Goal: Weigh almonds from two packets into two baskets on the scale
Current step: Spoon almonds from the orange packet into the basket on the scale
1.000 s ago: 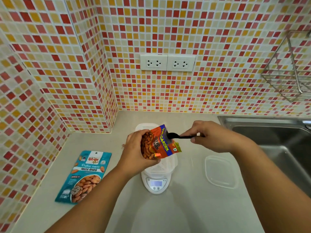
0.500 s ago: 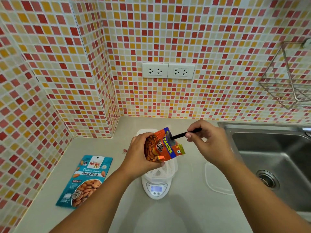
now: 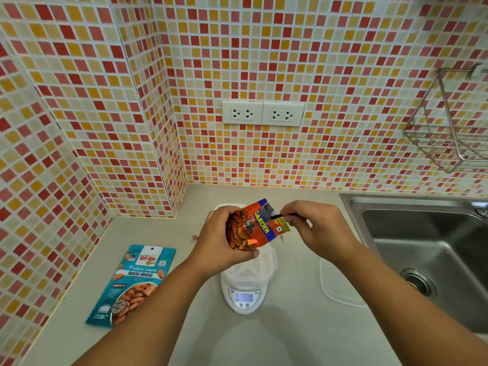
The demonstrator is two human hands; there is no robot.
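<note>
Head cam view: beige counter (image 3: 290, 339) has loads of free space up front, with the sink (image 3: 427, 260) edge close on the right. White scale (image 3: 244, 299) sits mid-counter carrying a white basket (image 3: 250, 265). Teal packet (image 3: 132, 283) lies flat off to the left. Left hand (image 3: 219, 241) is wrapped round the orange packet (image 3: 253, 228) right above the basket; right hand (image 3: 314, 228) pinches a black spoon (image 3: 277, 215) poked into its mouth. Tilt too far and almonds probably spill past the rim.

Left hand (image 3: 219, 241) grips orange packet (image 3: 260, 225) above basket (image 3: 253, 265) — right hand (image 3: 314, 228) dips black utensil (image 3: 280, 215) in.
</note>
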